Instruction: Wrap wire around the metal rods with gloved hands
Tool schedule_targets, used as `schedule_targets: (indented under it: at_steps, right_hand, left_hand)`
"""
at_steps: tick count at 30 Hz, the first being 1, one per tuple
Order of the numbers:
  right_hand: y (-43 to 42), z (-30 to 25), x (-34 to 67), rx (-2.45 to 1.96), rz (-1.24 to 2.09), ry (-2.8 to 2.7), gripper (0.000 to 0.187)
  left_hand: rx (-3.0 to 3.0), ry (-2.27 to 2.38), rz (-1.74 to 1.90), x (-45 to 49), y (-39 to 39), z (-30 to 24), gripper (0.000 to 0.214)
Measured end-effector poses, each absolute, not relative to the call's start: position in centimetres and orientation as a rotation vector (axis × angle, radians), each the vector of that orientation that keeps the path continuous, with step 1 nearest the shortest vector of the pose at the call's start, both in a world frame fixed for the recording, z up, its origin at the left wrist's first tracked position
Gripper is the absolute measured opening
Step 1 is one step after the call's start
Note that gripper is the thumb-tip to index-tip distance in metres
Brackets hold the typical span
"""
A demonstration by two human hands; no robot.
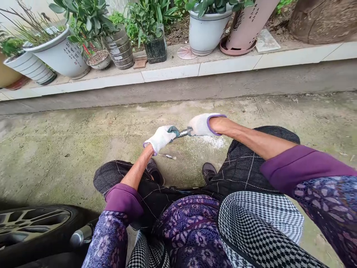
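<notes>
My left hand [163,137], in a white knitted glove with dark green on the fingers, is closed around one end of a short, silvery, ridged metal piece [183,133]. From the other side my right hand [201,124], gloved the same way, grips its opposite end. Only the stretch between the hands shows, so I cannot tell exactly what kind of part it is. Under my hands, a small brush-like tool [169,156] with a pale tip lies on the concrete. White powder [214,141] is scattered on the ground below my right hand.
A low tiled ledge [170,74] runs across the back, carrying several potted plants, including a white pot [208,33] and a pink planter [247,26]. My knees and shoes flank the work spot. A car wheel [33,223] stands at the lower left.
</notes>
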State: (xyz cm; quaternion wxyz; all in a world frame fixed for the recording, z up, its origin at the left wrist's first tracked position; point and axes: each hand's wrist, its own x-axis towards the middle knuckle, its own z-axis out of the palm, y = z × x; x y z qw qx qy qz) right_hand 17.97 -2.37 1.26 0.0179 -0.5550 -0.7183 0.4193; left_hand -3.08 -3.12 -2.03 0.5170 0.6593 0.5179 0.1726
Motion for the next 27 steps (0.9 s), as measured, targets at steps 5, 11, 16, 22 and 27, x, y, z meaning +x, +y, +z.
schedule_targets:
  at_steps: [5,11,16,22,27]
  right_hand:
    - [-1.0,1.2,17.5,-1.798,0.995,-2.265,0.018]
    - [-0.2,2.9,16.6,-1.788,0.914,-2.214,0.019]
    - [-1.0,4.0,16.0,-1.634,1.313,-1.942,0.022]
    - [-1.6,4.1,17.2,-1.339,1.725,-1.874,0.032]
    - [-2.9,4.4,18.6,-1.333,1.919,-2.1,0.046]
  left_hand:
    - [1.346,1.239,0.558,-2.8,-3.2,-2.0,0.015]
    - [1.252,1.119,0.755,-3.7,-3.2,-0.8,0.024]
    - [1.264,1.11,0.831,-4.2,-3.0,-0.8,0.023]
    - [1.373,1.165,0.72,-5.0,-2.3,-1.8,0.022]
    - [1.54,1.027,0.606,-5.3,-2.2,-1.6,0.018]
